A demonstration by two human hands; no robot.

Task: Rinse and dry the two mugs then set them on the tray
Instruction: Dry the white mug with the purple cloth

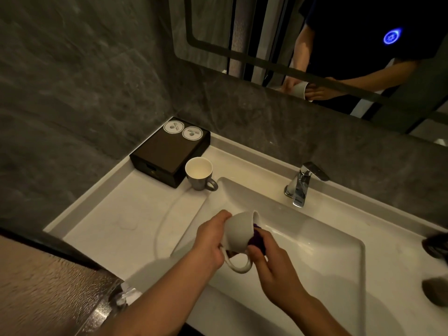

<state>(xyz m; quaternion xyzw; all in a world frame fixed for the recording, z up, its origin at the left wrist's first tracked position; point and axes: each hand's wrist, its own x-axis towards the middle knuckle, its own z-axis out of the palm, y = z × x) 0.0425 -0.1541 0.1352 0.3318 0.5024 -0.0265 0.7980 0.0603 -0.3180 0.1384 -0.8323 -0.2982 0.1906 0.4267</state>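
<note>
My left hand grips a white mug over the left part of the sink basin. The mug lies tilted on its side, mouth toward the right, handle hanging down. My right hand holds a purple cloth pressed against the mug's rim; most of the cloth is hidden by the fingers and the mug. A second mug, grey outside and white inside, stands upright on the counter at the basin's back left corner. It touches a dark box-shaped tray.
A chrome faucet stands behind the basin, no water running. Two round white coasters lie on the dark tray. The white counter stretches left of the basin. Dark objects sit at the right edge. A mirror hangs above.
</note>
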